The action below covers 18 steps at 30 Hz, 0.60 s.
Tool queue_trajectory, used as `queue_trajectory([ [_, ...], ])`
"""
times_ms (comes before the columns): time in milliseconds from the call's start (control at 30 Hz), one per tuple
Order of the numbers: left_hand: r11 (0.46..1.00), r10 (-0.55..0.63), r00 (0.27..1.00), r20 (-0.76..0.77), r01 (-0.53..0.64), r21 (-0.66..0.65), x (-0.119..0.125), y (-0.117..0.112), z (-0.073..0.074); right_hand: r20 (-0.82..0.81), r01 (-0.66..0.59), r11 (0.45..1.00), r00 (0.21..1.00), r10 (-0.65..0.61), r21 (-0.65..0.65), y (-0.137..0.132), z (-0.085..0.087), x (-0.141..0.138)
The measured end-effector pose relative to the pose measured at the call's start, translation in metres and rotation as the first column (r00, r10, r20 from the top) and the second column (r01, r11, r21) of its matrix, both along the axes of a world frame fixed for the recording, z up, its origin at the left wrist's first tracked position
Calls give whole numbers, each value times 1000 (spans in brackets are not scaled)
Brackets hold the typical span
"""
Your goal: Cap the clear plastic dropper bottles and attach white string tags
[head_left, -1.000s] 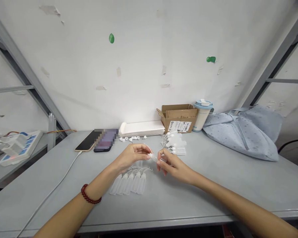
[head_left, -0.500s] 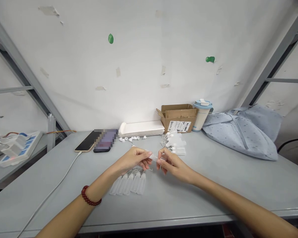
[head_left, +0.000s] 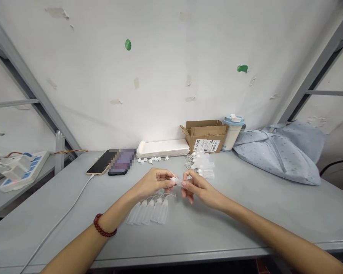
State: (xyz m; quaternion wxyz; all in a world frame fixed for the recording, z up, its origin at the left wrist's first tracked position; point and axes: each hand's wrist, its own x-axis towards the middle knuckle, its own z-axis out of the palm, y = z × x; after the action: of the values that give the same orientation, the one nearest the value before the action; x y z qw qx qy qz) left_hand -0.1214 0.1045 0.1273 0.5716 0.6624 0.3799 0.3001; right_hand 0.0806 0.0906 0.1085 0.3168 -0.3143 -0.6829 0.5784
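Observation:
A small translucent plastic squeeze bottle lies sideways between my two hands above the table. My left hand is closed in a pinch on its white cap end. Around the bottle's body, the thumb and fingers of my right hand are closed. Just below my left hand, several similar bottles with thin bent white tubes lie side by side. Beyond my right hand rests another bunch of small clear bottles with white tops. Several loose white caps are scattered farther back.
Along the wall stand a white stack of flat packets, an open cardboard box and a blue-lidded cup. A blue cloth bag lies right. Two phones lie left, one with a white cable. A power strip is far left.
My left fingers have shifted their grip at the cap end, and the cap now shows more. The right fingers have moved slightly on the bottle. The things on the table stay put.

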Motion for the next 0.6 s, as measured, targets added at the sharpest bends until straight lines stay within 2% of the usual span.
queue_trajectory([
  [200, 999, 14, 1000, -5, -13, 37, 1, 1, -1, -25, 5, 1000, 1000, -6, -8, 0, 1, 0],
  [433, 997, 72, 995, -66, -72, 5, 3, 2, -6, -45, 15, 1000, 999, -15, 7, 1, 0, 0],
  [600, 997, 54, 994, -98, -49, 59, 3, 1, -5, -32, 20, 1000, 999, -20, 4, -1, 2, -1],
])
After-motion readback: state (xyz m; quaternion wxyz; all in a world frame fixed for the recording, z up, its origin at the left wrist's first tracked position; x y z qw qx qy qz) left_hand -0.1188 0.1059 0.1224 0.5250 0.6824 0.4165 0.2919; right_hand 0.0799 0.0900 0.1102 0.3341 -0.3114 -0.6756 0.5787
